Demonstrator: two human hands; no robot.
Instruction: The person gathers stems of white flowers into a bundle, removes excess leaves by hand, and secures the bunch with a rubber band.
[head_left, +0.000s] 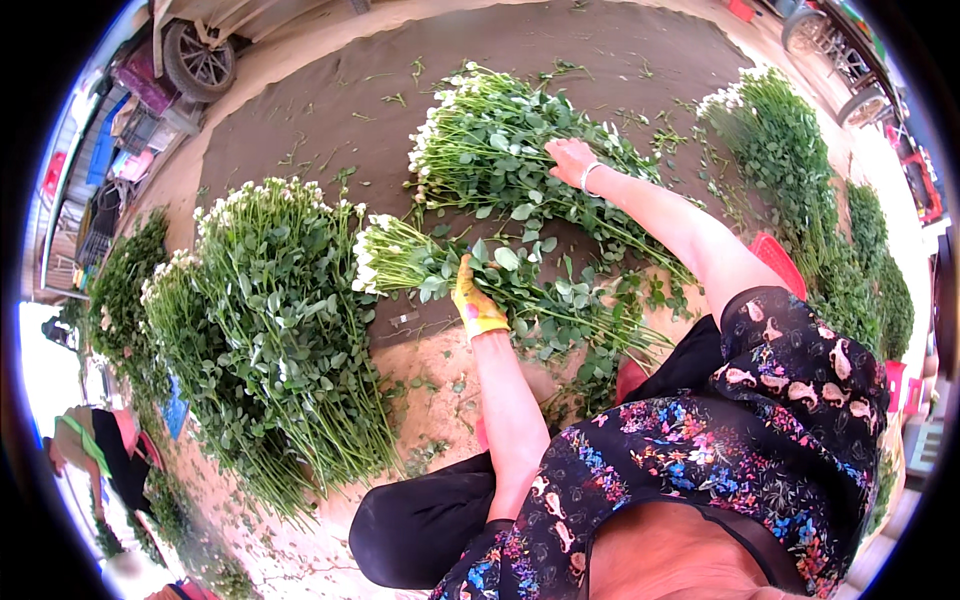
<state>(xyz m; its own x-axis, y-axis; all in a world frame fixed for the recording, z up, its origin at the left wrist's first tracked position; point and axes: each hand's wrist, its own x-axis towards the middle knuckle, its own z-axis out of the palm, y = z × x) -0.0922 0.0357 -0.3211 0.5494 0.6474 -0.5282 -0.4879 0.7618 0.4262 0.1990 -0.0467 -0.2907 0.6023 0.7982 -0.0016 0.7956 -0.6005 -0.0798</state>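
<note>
My left hand (479, 306), in a yellow glove, is closed around the stems of a bunch of white flowers (385, 256). Their blooms point left, while the long leafy stems trail to the lower right. Beyond it lies a large pile of the same white flowers (500, 140) on a dark ground sheet. My bare right hand (573, 162), with a pale band at the wrist, reaches over the leaves of that pile. Its fingers stretch out to the left, touching or just above the foliage, and appear to hold nothing. Leaves partly hide the fingertips.
A big stack of white flowers (275, 320) stands at my left, and another heap (775, 145) lies at the far right. Loose leaves litter the dark sheet (300, 110). A wheeled vehicle (198, 60) is at the back left. A bent-over person (110, 455) appears at the left edge.
</note>
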